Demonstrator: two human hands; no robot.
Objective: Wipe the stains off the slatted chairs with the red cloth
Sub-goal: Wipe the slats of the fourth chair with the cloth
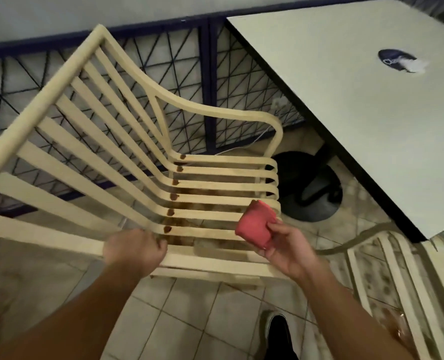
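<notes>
The slatted chair (228,183) fills the left and middle of the frame. It is seen from above, with its back running to the upper left and its seat towards the centre. Its near side rail is gripped by the left hand (135,249) at the lower middle, with the fingers curled round the rail. The grip is judged to steady the chair so that it does not slide on the tiled floor (189,320) under rubbing.

The red cloth (254,224) is held just right of centre, folded into a thick pad. It is pinched at its lower edge between the thumb and fingers of the right hand (291,250). The pad hangs over the front right part of the seat, and whether it touches a slat cannot be told. The fold is judged to give a firm, flat face for wiping.

A row of brown stains (174,196) is seen along the bend where the back meets the seat, one blotch on nearly every slat. Fainter brown smears lie further along the middle slats. These marks are well to the left of the cloth and are judged not yet wiped.

A second slatted chair (397,268) is partly seen at the lower right. A white table (345,113) takes up the upper right and carries a dark round object (395,59) with something white beside it. A blue mesh fence (241,68) runs across the top, and a dark shoe (278,331) shows at the bottom edge.

No brand, label or readable writing is to be found anywhere in the view.
</notes>
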